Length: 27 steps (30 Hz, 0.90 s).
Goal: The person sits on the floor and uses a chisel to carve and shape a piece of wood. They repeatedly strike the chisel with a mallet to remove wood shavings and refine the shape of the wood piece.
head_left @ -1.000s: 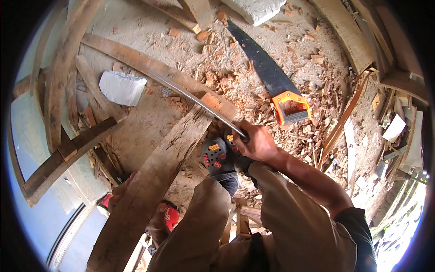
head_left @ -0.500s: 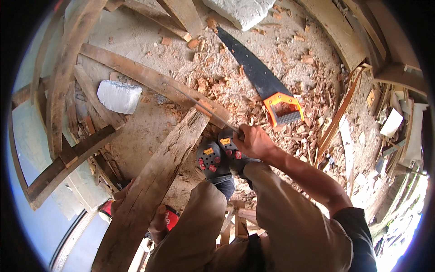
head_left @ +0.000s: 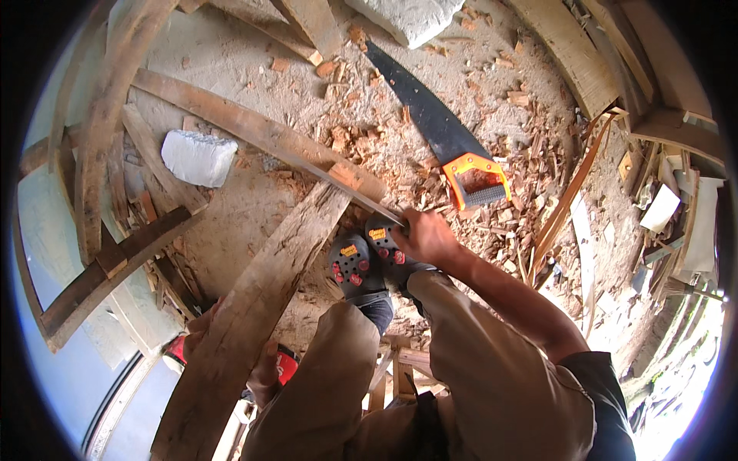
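My right hand is closed in a fist around the grip of a long, thin metal blade, seen nearly edge-on; its exact kind is unclear. The blade slants up and left across the far end of a rough, weathered wooden plank. My left hand grips this plank from beneath near its close end, fingers showing at both sides. A reddish wood chip shows beside the blade. Beyond the plank's end, a flat board lies across the ground.
A handsaw with an orange handle lies among wood chips. Pale blocks sit at left and top. Timber pieces crowd the left, and boards line the right. My dark clogs stand beside the plank. Something red shows by my left hand.
The blade has shifted a little against the plank's end and shows wider. My left hand keeps its grip on the plank. The whole view has moved slightly.
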Each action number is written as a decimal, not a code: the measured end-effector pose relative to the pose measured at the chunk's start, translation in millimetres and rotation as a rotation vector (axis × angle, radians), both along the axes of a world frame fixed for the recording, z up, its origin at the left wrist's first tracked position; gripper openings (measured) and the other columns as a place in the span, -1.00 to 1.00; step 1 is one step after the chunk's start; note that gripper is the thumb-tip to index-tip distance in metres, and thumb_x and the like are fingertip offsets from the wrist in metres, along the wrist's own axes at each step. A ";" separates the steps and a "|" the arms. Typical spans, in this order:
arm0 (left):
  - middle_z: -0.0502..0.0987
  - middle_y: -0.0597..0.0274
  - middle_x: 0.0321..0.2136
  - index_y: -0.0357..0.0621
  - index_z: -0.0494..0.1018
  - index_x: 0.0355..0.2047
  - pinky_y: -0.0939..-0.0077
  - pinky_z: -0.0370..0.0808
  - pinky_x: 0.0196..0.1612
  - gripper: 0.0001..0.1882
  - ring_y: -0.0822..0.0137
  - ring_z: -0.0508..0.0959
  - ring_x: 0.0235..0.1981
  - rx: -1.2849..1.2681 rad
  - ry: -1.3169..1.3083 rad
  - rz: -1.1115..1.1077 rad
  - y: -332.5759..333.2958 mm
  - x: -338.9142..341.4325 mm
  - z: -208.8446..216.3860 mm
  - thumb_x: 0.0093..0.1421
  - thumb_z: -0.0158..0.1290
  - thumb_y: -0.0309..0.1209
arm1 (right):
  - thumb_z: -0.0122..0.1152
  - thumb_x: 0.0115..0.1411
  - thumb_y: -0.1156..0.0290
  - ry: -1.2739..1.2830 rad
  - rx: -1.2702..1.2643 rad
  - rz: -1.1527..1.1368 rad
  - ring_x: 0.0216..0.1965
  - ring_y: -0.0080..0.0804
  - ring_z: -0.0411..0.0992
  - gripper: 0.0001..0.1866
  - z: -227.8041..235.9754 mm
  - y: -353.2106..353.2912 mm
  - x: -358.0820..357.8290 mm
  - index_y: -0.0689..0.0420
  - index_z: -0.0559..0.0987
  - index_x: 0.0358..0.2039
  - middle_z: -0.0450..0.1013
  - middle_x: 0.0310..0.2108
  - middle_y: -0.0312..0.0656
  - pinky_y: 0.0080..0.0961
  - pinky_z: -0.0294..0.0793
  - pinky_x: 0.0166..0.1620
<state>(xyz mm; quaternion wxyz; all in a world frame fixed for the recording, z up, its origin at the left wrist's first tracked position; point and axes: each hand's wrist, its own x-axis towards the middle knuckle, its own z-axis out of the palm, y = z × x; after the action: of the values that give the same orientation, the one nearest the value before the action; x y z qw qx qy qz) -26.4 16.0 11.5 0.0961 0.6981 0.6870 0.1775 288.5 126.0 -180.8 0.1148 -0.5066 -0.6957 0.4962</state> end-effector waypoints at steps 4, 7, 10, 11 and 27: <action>0.63 0.06 -0.16 -0.17 0.63 -0.14 0.21 0.42 -0.04 -0.44 0.07 0.55 -0.07 -0.021 0.134 -0.042 1.3 -0.9 3.8 0.23 -0.08 0.05 | 0.25 0.14 0.31 -0.143 0.115 0.030 -0.55 0.04 0.54 -0.72 3.5 8.4 1.2 0.31 0.50 -0.44 0.49 -0.59 0.12 -0.13 0.51 -0.49; 0.63 0.06 -0.15 -0.17 0.62 -0.12 0.21 0.43 -0.02 -0.45 0.07 0.56 -0.06 -0.129 0.101 -0.133 7.0 0.1 10.0 0.24 -0.08 0.04 | 0.23 0.15 0.34 0.175 0.039 -0.036 -0.58 0.00 0.52 -0.74 10.9 6.6 2.3 0.33 0.51 -0.41 0.46 -0.62 0.11 -0.20 0.49 -0.45; 0.63 0.05 -0.15 -0.16 0.61 -0.09 0.23 0.47 -0.01 -0.48 0.08 0.59 -0.08 -0.094 0.023 -0.111 17.2 -0.5 21.4 0.24 -0.07 -0.01 | 0.23 0.13 0.32 -0.039 0.051 0.079 -0.59 0.03 0.52 -0.74 16.3 6.7 2.9 0.32 0.53 -0.41 0.47 -0.62 0.11 -0.17 0.51 -0.44; 0.64 0.05 -0.15 -0.16 0.61 -0.08 0.25 0.48 -0.01 -0.49 0.08 0.60 -0.09 -0.126 0.032 -0.128 19.5 2.2 20.5 0.24 -0.07 -0.03 | 0.22 0.13 0.31 -0.210 0.144 0.128 -0.59 0.03 0.52 -0.74 16.7 6.9 2.7 0.31 0.52 -0.43 0.48 -0.63 0.11 -0.15 0.51 -0.44; 0.48 -0.04 0.02 -0.18 0.37 0.10 0.26 0.46 0.08 -0.34 0.08 0.52 0.03 -0.130 -0.089 0.042 -15.8 -12.5 4.0 0.06 0.17 -0.06 | 0.25 0.10 0.42 0.273 0.050 0.029 -0.60 0.00 0.51 -0.83 0.7 -1.2 6.5 0.28 0.51 -0.47 0.47 -0.60 0.09 -0.17 0.48 -0.49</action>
<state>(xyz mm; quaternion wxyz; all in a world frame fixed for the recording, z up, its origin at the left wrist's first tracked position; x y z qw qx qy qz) -38.9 0.2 15.5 0.1678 0.6673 0.7066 0.1652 295.1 124.8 -180.1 0.2138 -0.4210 -0.6930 0.5447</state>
